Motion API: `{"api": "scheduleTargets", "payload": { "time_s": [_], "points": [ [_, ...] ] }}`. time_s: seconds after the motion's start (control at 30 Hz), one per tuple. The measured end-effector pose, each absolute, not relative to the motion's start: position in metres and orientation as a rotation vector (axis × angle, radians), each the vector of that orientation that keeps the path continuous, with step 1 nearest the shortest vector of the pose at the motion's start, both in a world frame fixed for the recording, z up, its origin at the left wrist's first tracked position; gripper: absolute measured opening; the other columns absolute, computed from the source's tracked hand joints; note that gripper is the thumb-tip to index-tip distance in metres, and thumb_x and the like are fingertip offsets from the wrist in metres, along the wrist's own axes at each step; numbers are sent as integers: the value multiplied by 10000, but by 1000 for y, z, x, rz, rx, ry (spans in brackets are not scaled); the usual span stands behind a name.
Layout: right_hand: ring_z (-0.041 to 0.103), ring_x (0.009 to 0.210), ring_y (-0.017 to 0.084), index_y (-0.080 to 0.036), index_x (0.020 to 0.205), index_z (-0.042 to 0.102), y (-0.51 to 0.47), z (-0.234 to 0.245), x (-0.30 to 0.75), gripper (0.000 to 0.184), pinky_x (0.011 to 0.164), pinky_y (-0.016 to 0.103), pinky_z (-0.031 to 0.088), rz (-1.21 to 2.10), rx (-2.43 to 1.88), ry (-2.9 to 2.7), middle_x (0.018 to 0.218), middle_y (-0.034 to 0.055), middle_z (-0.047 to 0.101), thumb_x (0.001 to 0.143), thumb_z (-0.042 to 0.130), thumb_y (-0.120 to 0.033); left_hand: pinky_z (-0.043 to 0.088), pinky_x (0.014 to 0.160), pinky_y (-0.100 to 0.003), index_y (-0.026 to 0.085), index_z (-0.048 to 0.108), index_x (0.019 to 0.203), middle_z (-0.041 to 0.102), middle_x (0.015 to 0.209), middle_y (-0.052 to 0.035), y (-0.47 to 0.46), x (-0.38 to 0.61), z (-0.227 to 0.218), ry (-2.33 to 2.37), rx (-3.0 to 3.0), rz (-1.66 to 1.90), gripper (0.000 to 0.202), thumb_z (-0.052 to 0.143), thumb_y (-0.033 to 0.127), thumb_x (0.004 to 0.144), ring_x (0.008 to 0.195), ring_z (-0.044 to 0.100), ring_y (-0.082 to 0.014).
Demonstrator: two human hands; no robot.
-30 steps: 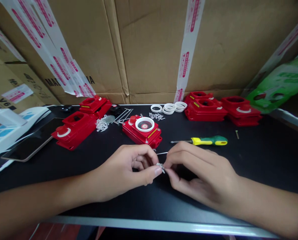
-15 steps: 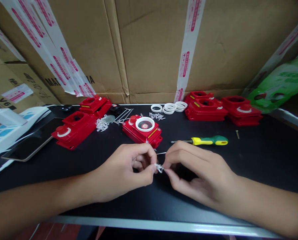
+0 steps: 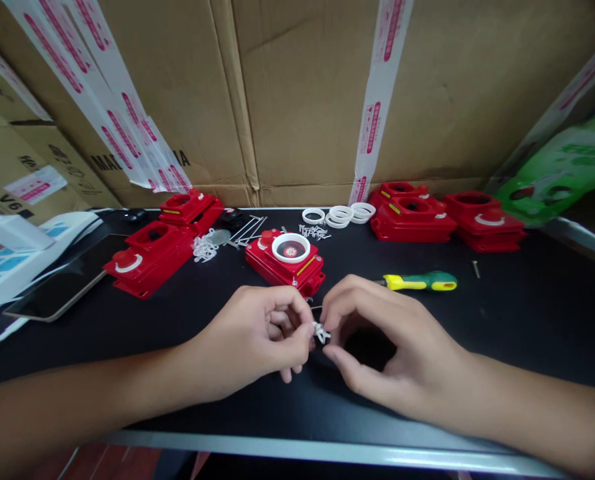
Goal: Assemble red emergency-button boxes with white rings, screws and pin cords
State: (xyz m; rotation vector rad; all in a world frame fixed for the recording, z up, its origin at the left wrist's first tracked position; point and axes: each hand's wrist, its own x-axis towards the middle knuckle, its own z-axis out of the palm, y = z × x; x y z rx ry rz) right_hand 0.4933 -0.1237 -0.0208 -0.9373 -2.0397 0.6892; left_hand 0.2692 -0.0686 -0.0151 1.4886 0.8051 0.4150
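My left hand (image 3: pixel 254 337) and my right hand (image 3: pixel 382 347) meet low over the black table (image 3: pixel 527 313), fingertips pinched together on a tiny white and metal part (image 3: pixel 320 331). Both hands are closed around it. Just behind them stands a red box (image 3: pixel 284 263) with a white ring and a round red emblem on top. A thin metal pin (image 3: pixel 318 307) lies between the box and my fingers. A screwdriver with a green and yellow handle (image 3: pixel 420 282) lies to the right of the box, its shaft hidden behind my right hand.
Red housings are stacked at the left (image 3: pixel 150 257) and back right (image 3: pixel 412 217). White rings (image 3: pixel 340 215), loose screws (image 3: pixel 313 232), white clips (image 3: pixel 204 249) and metal rods (image 3: pixel 247 229) lie at the back. A tablet (image 3: pixel 60 283) rests at the left. Cardboard boxes (image 3: pixel 302 93) wall the rear.
My right hand has crept left and forward, covering the screwdriver's shaft. Its fingers have curled more over the small part, which has risen slightly. My left hand stays nearly still.
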Motion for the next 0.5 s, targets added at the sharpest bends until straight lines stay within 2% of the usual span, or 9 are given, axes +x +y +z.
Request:
{"api": "scheduleTargets", "payload": {
  "time_s": [0.13,0.27,0.5],
  "points": [
    [692,786,109,-198,1033,637,-123,-23,490,94,721,224,615,885,-980,-1908,945,20,691,964,684,-155,598,557,-171,150,661,885,690,680,16,-68,270,-16,782,1489,409,101,723,214,932,571,645,-90],
    [685,749,99,-195,976,680,-120,-25,491,31,695,205,591,999,-992,-1822,883,0,706,979,710,-198,603,567,-177,152,653,893,691,693,16,-67,269,-16,768,1495,416,107,726,219,935,579,655,-93],
    [682,689,118,-184,914,717,-116,-22,493,185,659,226,561,1265,-1035,-1624,773,-13,718,889,864,-291,607,591,-191,154,648,936,700,700,11,-68,268,-15,760,1500,418,115,735,229,932,586,662,-98]
  ]
}}
